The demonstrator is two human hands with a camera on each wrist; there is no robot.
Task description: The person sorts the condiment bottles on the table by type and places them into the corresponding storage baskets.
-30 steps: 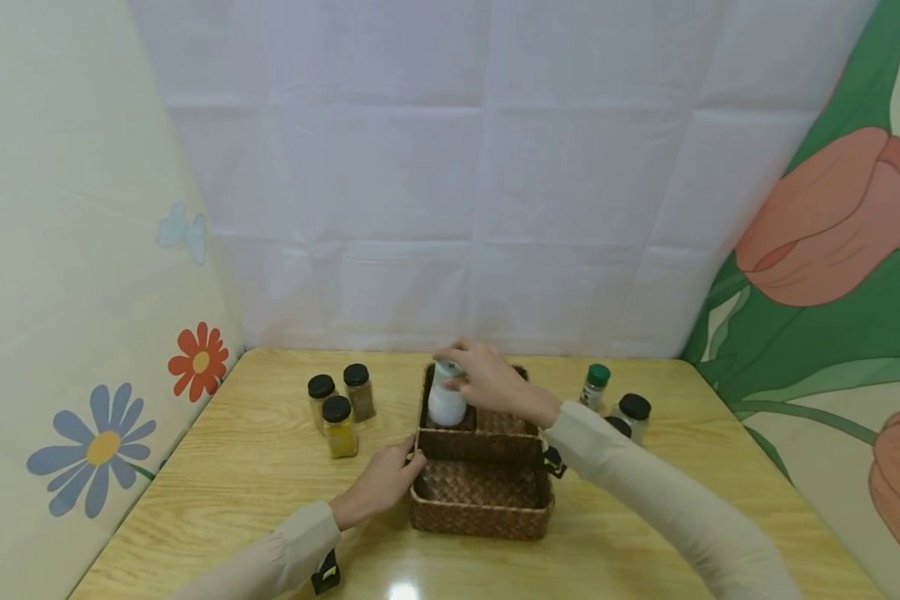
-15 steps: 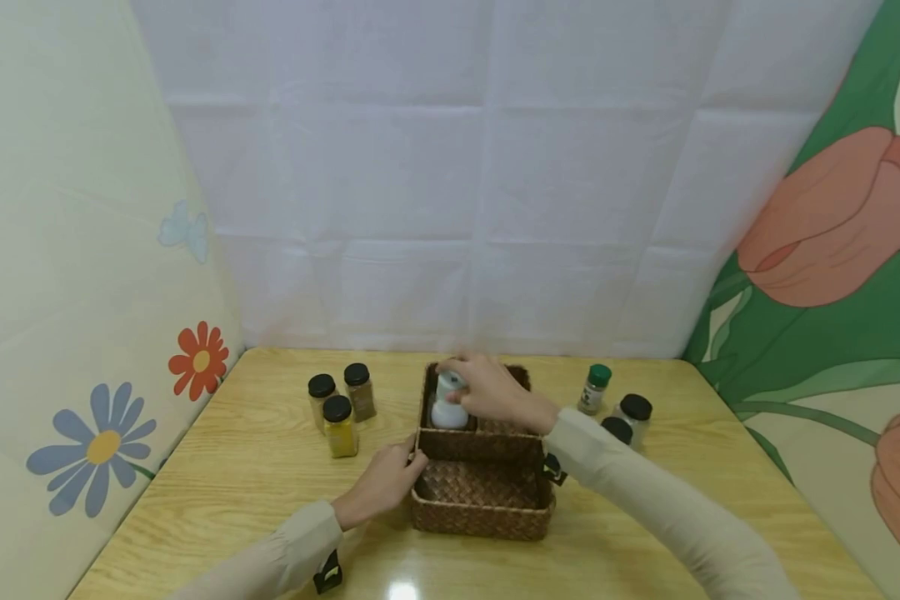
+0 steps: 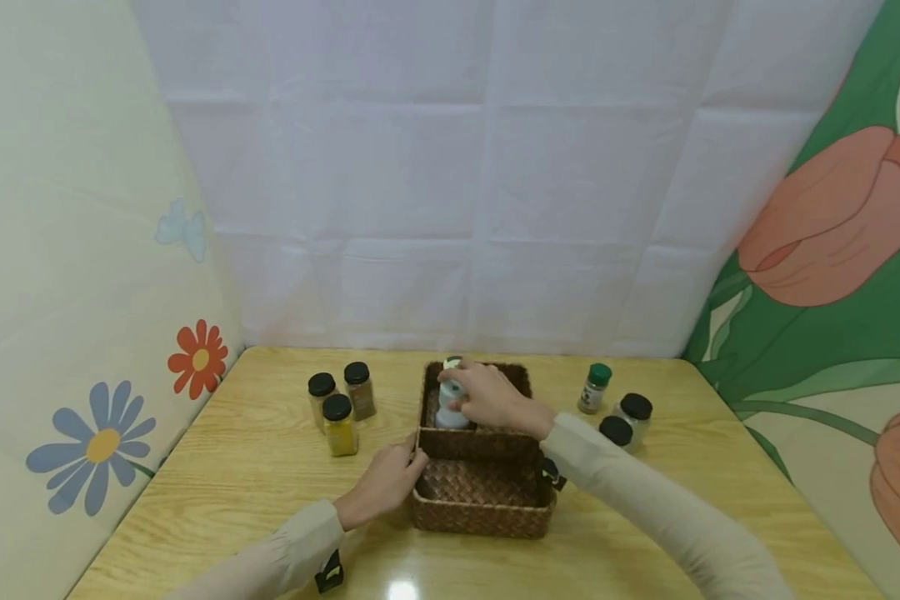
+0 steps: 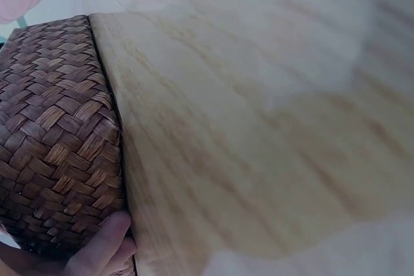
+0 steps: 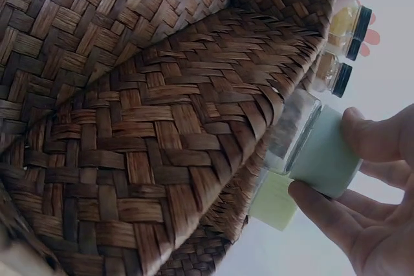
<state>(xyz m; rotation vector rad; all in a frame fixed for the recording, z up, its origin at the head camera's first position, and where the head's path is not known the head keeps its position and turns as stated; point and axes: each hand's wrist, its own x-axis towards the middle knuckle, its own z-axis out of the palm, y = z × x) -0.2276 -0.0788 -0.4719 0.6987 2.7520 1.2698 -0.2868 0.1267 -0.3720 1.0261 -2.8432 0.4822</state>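
A brown woven basket (image 3: 483,521) with divided compartments stands mid-table. At its left side, my left hand (image 3: 382,483) grips the wall; its fingers press the weave in the left wrist view, and its thumb tip shows over the rim in the right wrist view. My right hand (image 3: 495,398) reaches into the back left compartment. Thumb and fingers pinch the pale green lid of a clear glass jar (image 5: 325,150), whose lower part is hidden behind the basket wall. Just behind it is a second, yellow-green lid or container (image 5: 273,200), mostly hidden.
Left of the basket are a yellow spice jar (image 3: 341,429), a brown one (image 3: 360,392) and a third (image 3: 319,400), all black-lidded. To the right stand a green-capped shaker (image 3: 594,388) and two black-lidded jars (image 3: 634,417), partly behind my right sleeve.
My right hand has lowered the jar into the back left compartment and shifted slightly right. The yellow-green top behind it has come into view. My left hand stays on the basket.
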